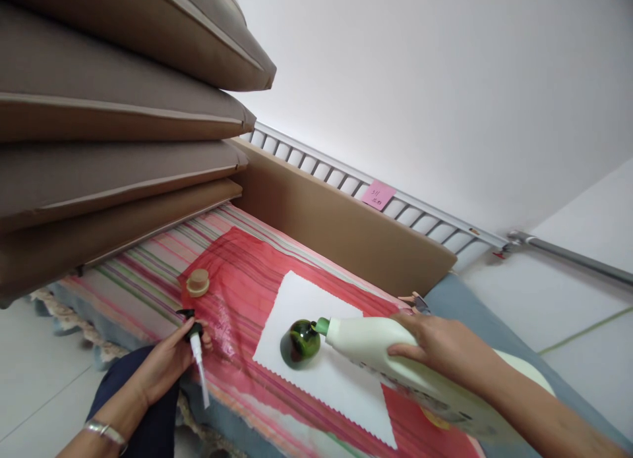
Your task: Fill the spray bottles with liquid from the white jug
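My right hand [435, 343] is wrapped round a large pale green bottle [366, 339], tipped almost level. Its green spout meets or nearly meets the mouth of a small dark green bottle [301, 343]. That small bottle stands on a white cloth [326, 379] with zigzag edges. Between the fingers of my left hand [180, 343] is a pump dispenser top [196, 343], black at the head with a white tube hanging down. Whether liquid is flowing from the spout I cannot tell. A beige round cap [198, 282] lies beyond my left hand.
Under the cloth is a red plastic sheet [232, 273] on a striped bedcover [143, 273]. Thick brown cushions [119, 115] are stacked at the left. A brown board [336, 227] leans against a white radiator [306, 161] bearing a pink note [378, 194].
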{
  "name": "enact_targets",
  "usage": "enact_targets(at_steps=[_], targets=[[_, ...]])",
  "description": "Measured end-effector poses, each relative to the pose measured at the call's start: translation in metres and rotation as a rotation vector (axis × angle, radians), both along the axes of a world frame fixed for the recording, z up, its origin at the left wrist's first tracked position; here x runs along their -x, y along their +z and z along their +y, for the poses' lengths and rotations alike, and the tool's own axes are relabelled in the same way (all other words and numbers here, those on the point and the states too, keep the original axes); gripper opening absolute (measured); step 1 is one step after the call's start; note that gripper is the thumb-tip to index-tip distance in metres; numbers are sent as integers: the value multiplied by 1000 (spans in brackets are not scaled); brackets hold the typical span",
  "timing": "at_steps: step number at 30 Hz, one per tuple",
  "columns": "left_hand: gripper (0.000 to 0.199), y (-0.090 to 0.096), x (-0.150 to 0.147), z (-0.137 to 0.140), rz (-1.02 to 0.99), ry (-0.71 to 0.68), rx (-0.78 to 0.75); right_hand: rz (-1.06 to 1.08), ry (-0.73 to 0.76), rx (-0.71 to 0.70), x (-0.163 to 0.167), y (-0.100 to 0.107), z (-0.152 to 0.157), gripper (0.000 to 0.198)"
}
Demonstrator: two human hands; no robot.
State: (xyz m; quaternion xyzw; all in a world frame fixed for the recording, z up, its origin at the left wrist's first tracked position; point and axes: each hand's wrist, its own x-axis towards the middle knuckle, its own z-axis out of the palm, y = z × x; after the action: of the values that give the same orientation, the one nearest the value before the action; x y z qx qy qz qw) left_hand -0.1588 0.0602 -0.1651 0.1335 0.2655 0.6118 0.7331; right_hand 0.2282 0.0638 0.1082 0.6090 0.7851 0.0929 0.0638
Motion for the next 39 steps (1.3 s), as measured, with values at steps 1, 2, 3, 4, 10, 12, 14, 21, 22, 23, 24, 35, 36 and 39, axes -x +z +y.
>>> enact_targets(at_steps=[1, 2, 3, 4, 10, 12, 14, 21, 22, 23, 24, 35, 36, 39], targets=[[12, 1, 0, 0, -11, 2, 11, -30, 5, 56, 0, 0, 0, 27], [13, 2, 0, 0, -22, 6, 24, -57, 6, 101, 0, 1, 0, 27], [13, 3, -1, 0, -29, 11, 36, -73, 5, 126, 0, 1, 0, 28], [13, 4, -1, 0, -33, 12, 45, -78, 1, 124, 0, 2, 0, 28], [15, 4, -1, 1, -17, 24, 50, -67, -7, 109, 0, 3, 0, 28], [15, 2, 0, 1, -3, 20, 46, -70, 1, 99, 1, 4, 0, 28], [16, 0, 1, 1, 15, 14, 30, -85, 8, 101, 1, 5, 0, 29], [15, 2, 0, 0, 40, 7, -8, -125, 18, 104, 3, 8, -3, 29], [15, 2, 0, 0, 40, 6, -7, -129, 16, 107, 3, 9, -3, 30], [15, 3, -1, 0, 39, 6, -6, -131, 13, 108, 3, 9, -3, 30], [15, 3, -1, 0, 38, 5, -6, -132, 10, 110, 2, 9, -3, 30], [14, -2, 0, 2, 52, -18, -19, -153, 28, 85, 0, 10, 0, 33], [14, -2, 0, 2, 57, -16, -16, -152, 29, 86, 1, 11, -1, 33], [14, -3, 1, 2, 72, -8, -12, -148, 24, 95, 3, 12, -2, 34]])
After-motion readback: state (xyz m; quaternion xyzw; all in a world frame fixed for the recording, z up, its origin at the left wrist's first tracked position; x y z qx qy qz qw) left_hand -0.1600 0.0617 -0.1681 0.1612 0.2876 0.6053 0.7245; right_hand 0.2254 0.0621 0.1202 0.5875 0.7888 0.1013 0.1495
